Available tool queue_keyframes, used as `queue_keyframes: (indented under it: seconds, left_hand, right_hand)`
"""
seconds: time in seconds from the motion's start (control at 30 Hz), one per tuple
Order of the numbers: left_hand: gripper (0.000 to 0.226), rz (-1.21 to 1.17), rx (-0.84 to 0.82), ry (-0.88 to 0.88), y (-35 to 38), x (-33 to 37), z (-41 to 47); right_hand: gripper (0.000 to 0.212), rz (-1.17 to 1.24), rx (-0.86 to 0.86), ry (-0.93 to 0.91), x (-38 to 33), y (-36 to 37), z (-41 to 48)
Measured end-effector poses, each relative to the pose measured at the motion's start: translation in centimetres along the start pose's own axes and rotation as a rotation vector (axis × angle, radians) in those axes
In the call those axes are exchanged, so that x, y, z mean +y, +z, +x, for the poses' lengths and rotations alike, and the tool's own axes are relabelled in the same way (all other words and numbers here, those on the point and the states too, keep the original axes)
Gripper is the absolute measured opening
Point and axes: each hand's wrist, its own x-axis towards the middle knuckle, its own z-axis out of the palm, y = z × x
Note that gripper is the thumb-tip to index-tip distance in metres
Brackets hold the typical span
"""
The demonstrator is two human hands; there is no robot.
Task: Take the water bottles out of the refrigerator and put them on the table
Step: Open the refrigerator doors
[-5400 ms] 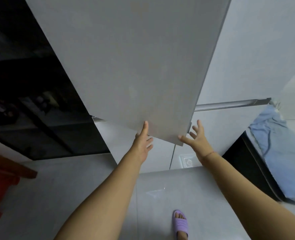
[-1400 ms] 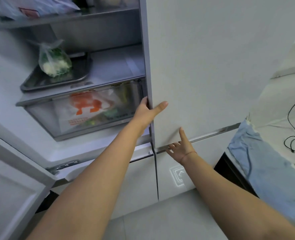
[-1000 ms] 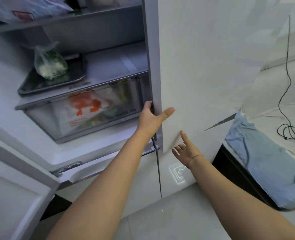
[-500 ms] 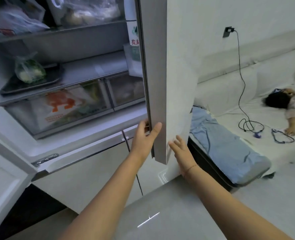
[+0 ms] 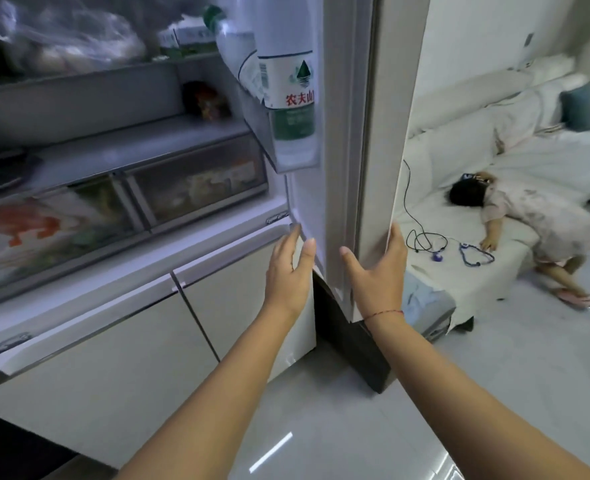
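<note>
The refrigerator's right door (image 5: 373, 133) stands swung wide, edge-on to me. Its inner door shelf holds a large water bottle (image 5: 288, 81) with a white and green label, and a second, green-capped bottle (image 5: 233, 50) leans behind it. My left hand (image 5: 288, 271) is flat and open against the door's inner face near its bottom corner. My right hand (image 5: 376, 275) wraps the door's lower outer edge, thumb on the inner side, fingers behind. Both hands are well below the bottles.
Inside the refrigerator are shelves with bagged food (image 5: 61, 39) and two clear drawers (image 5: 196, 188). Closed lower drawers (image 5: 113, 358) sit beneath. To the right, a person (image 5: 529, 220) lies on a white sofa (image 5: 477, 265) with a cable (image 5: 421, 237) and a blue toy.
The right door has swung further open, showing the bottles on its inner shelf. My left hand let go of the door edge and lies flat; my right hand now grips the edge.
</note>
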Motion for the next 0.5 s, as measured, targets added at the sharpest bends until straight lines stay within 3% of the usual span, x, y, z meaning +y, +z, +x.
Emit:
queue_keyframes:
  seconds: [0.17, 0.4, 0.5]
  left_hand:
    - [0.058, 0.076, -0.177, 0.095, 3.9, 2.5, 3.3]
    - [0.069, 0.107, -0.45, 0.164, 10.4, 5.2, 7.4]
    - [0.076, 0.083, -0.547, 0.158, 12.4, 5.7, 8.8]
  right_hand:
    - [0.08, -0.019, 0.08, 0.072, 1.2, -3.2, 5.4]
    - [0.039, 0.021, 0.042, 0.073, 3.0, -7.2, 11.8]
    - [0.048, 0.025, -0.001, 0.108, 4.0, -7.9, 14.2]
